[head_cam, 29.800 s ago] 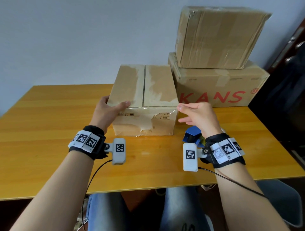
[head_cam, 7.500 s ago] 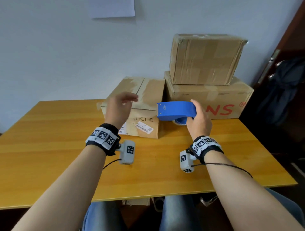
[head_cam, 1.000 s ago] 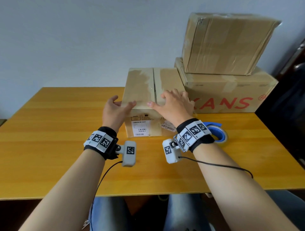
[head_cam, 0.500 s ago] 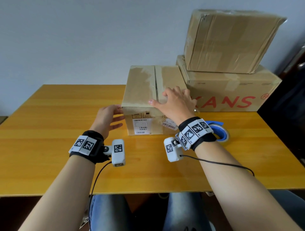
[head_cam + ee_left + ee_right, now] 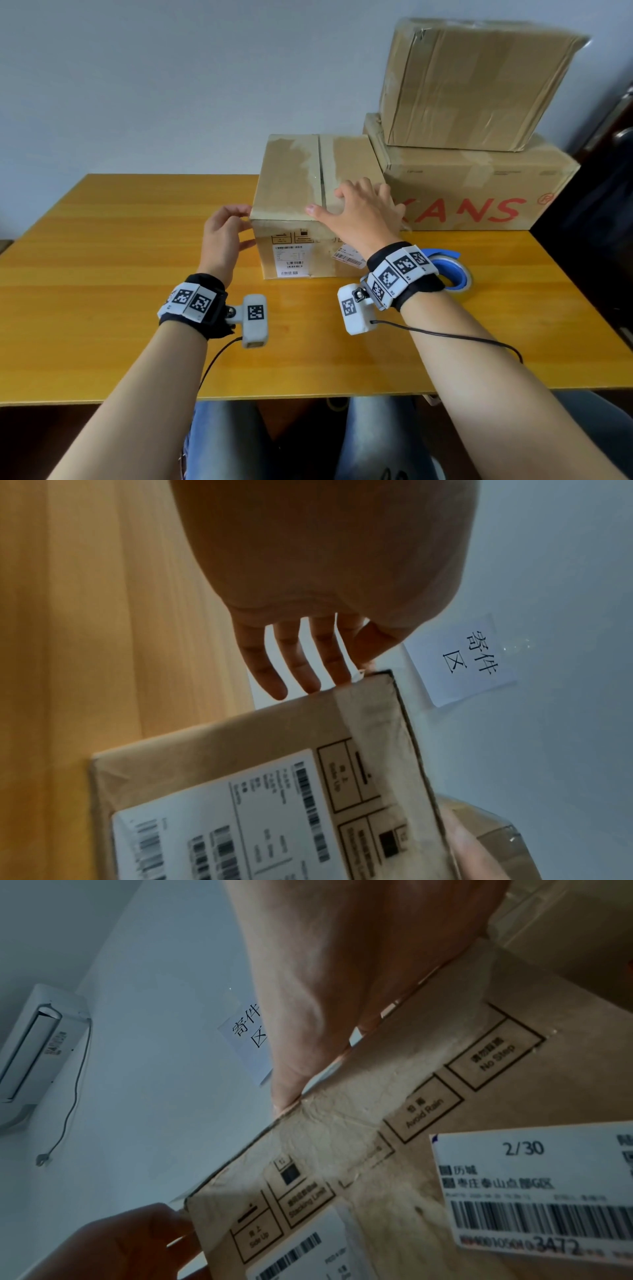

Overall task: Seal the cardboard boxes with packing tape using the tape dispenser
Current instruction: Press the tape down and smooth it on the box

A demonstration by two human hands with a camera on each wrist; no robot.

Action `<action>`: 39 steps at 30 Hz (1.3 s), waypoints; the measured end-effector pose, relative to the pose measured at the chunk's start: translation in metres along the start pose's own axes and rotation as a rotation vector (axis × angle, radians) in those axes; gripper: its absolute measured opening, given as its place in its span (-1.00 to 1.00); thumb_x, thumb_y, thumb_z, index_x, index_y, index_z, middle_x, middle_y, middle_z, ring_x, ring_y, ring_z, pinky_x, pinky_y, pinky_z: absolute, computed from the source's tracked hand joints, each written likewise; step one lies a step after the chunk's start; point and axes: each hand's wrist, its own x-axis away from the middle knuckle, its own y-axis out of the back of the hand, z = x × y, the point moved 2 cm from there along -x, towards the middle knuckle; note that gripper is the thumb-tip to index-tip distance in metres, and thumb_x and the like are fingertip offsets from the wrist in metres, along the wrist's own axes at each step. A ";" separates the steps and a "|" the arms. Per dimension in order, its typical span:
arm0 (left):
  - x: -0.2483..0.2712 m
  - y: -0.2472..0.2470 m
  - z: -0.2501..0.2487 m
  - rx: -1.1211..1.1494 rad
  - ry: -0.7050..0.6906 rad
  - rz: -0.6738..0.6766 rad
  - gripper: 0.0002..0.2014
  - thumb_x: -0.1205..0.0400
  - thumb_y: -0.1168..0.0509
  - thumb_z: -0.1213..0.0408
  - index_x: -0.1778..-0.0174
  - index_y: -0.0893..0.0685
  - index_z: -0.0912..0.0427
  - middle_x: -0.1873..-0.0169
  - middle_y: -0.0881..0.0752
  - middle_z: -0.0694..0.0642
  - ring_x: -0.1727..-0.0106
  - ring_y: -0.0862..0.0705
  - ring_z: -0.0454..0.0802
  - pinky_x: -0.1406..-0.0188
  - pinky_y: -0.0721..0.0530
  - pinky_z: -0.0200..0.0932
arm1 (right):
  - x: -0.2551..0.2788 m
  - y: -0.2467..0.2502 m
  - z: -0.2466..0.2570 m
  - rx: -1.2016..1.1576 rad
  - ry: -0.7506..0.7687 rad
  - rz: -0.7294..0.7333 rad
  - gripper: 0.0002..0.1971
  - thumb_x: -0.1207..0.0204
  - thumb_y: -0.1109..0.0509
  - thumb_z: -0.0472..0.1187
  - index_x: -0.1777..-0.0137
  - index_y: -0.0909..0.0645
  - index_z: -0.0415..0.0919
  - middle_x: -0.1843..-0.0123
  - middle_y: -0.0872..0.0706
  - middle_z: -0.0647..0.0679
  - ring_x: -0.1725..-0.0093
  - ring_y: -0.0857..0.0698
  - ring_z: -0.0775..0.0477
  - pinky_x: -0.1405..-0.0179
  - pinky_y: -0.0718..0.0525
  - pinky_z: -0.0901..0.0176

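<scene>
A small cardboard box point(image 5: 291, 185) with shipping labels on its front stands mid-table; a taped seam runs down its top. My right hand point(image 5: 346, 202) lies flat on the top near the front edge, fingers spread, thumb by the seam. My left hand point(image 5: 245, 226) is at the box's top left front corner, with straight fingers point(image 5: 301, 669) touching the left side of the box point(image 5: 274, 764). The blue tape dispenser point(image 5: 448, 270) lies on the table to the right, partly hidden behind my right wrist. The right wrist view shows the right hand point(image 5: 325, 1015) on the box point(image 5: 394, 1096).
Two bigger taped boxes are stacked at the back right: a lower one with red letters point(image 5: 479, 192) and another on top point(image 5: 472, 85). The small box nearly touches the lower one. The wooden table point(image 5: 102, 274) stands against a wall. A dark door point(image 5: 599, 205) is at the right.
My left hand has risen from beside the box's lower left front to its top left corner. The right hand stays flat on the box top.
</scene>
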 end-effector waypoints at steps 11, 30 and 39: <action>-0.015 0.019 -0.005 -0.382 -0.091 0.186 -0.86 -0.81 -0.15 0.23 0.04 -0.56 0.06 -0.03 -0.71 0.04 -0.17 -0.70 0.01 -0.13 -0.78 0.18 | 0.000 -0.001 0.001 0.007 0.000 -0.011 -0.23 -0.37 -0.02 0.66 -0.35 -0.49 0.14 -0.41 -0.52 0.04 -0.43 -0.40 -0.18 -0.18 -0.41 -0.26; -0.012 0.021 0.005 0.033 0.336 0.213 -0.74 -0.75 -0.27 0.04 -0.05 -0.67 0.19 -0.01 -0.73 0.17 -0.03 -0.76 0.14 -0.11 -0.77 0.18 | 0.002 -0.002 0.001 0.025 0.008 -0.042 -0.25 -0.42 0.00 0.64 -0.36 -0.47 0.12 -0.41 -0.52 0.03 -0.43 -0.41 -0.16 -0.20 -0.41 -0.25; -0.012 0.033 0.015 0.131 0.182 0.079 -0.89 -0.71 -0.37 0.19 0.07 -0.70 0.13 0.29 -0.72 -0.04 0.13 -0.72 -0.02 0.00 -0.75 0.00 | 0.003 -0.004 0.001 0.032 0.015 -0.053 -0.24 -0.43 0.00 0.63 -0.37 -0.47 0.11 -0.41 -0.52 0.03 -0.43 -0.41 -0.16 -0.19 -0.41 -0.24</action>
